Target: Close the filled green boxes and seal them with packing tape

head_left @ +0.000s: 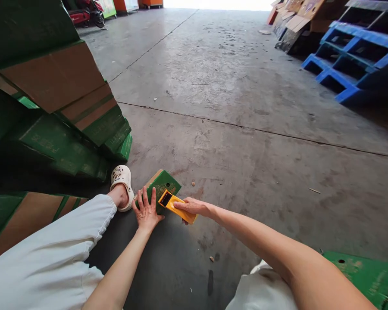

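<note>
A small green cardboard box [168,181] with a brown side sits on the concrete floor in front of me. My left hand [147,211] lies on its near left part, fingers spread and pressing flat. In my right hand [190,207] is an orange-yellow handheld tool [180,207] with a dark opening at its head; the exact kind is unclear. My thumb rests on top of the tool and the other fingers go round beneath it. The tool's head is at the box's near right side; whether it touches the box cannot be told.
Stacked green and brown cartons [64,82] rise on my left, close to my shoe [121,181]. Blue pallets [358,51] and cardboard [300,21] stand at the far right. Another green carton [368,273] lies near my right arm. Small debris [211,258] dots the floor.
</note>
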`<state>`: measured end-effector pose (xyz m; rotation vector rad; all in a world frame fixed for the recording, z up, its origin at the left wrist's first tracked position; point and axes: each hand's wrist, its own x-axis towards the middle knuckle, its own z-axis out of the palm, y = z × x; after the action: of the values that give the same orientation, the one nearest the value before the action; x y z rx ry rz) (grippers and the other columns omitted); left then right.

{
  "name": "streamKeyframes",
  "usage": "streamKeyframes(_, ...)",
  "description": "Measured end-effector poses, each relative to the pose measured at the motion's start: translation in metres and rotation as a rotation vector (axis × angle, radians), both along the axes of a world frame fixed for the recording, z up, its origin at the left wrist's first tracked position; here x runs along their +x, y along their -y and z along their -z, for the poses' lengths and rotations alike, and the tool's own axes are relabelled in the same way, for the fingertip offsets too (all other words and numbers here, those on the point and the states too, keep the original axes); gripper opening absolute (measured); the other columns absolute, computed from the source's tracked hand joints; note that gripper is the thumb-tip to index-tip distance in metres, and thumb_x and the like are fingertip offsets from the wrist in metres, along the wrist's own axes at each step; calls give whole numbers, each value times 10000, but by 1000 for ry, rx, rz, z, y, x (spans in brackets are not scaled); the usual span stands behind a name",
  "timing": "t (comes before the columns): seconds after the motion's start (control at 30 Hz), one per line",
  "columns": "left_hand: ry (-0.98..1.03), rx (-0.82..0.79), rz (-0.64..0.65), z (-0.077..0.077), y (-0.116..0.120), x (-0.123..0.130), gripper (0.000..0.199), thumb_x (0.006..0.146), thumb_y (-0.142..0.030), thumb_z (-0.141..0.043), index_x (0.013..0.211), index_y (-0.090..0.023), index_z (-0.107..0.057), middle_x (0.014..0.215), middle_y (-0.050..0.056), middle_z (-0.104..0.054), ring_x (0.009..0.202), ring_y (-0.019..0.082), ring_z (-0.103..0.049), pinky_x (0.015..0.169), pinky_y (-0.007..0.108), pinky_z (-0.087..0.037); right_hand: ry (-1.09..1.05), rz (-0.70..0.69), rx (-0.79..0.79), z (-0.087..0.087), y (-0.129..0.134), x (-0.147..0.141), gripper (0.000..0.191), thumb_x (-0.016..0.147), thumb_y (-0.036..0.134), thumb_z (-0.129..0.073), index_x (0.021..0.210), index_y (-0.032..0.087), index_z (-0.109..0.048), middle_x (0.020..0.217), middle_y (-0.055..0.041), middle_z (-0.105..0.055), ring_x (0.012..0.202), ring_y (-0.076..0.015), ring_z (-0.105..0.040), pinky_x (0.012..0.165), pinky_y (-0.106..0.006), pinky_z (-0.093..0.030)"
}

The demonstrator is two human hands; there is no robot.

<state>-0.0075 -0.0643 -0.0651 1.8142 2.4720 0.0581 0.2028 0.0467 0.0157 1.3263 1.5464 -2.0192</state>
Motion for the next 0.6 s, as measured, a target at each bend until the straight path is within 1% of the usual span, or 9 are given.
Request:
streamKeyframes(0.07,-9,-36,30,-7,-2,-2,1390,605,-392,-952,1715,-307,-119,1779,202,-72,1615,441,-116,1233,685,-171,-16,8,14,-4,3,-3,590,975,728,-557,817,166,-646,697,-50,-756,636,-170,-735,652,-214,-563)
streamKeyframes(0.13,13,-48,14,-16,-7,-4,1362,612,-347,-928,1712,-328,-125,1763,209,-111,1583,465,-187,1214,696,-186,-49,15,16,-10,6,-6,582,995,714,-531,813,172,-637,690,-43,-752,632,-167,-733,645,-211,-559)
streamKeyframes(0.2,63,-52,-22,-25,-9,-2,1321,639,-365,-889,1712,-331,-119,1736,220,-154,1547,491,-237,1186,712,-212,-65,15,26,-18,6,-7,589,980,733,-543,806,178,-634,668,-31,-740,610,-163,-721,617,-207,-551)
streamKeyframes(0.27,101,-71,-50,-29,-6,5,1295,660,-393,-856,1711,-334,-101,1712,229,-186,1526,501,-259,1155,719,-244,-63,10,45,-27,7,-2,614,947,764,-568,794,174,-643,655,-31,-734,594,-165,-713,595,-206,-546)
streamKeyframes(0.33,109,-97,-47,-30,2,16,1294,650,-394,-852,1707,-346,-107,1699,229,-207,1514,494,-274,1144,707,-257,-56,10,40,-35,9,9,627,928,774,-586,784,167,-652,657,-42,-736,585,-169,-710,584,-208,-545)
streamKeyframes(0.43,121,-118,-5,-24,19,38,1300,623,-382,-861,1702,-345,-136,1689,226,-219,1509,469,-289,1160,668,-247,-17,23,1,-44,18,31,585,947,729,-588,789,169,-653,643,-37,-722,572,-164,-699,575,-202,-537)
streamKeyframes(0.53,157,-152,4,-17,32,56,1321,609,-415,-867,1702,-343,-129,1679,224,-230,1505,453,-295,1153,648,-263,71,20,-12,-46,33,47,538,1003,654,-548,785,172,-649,639,-29,-706,564,-159,-680,566,-204,-525)
streamKeyframes(0.6,173,-165,7,-14,36,62,1324,608,-437,-866,1701,-350,-125,1683,219,-221,1504,451,-290,1144,649,-271,105,36,4,-45,44,53,524,1017,628,-542,789,167,-643,672,-38,-713,580,-160,-676,562,-206,-512)
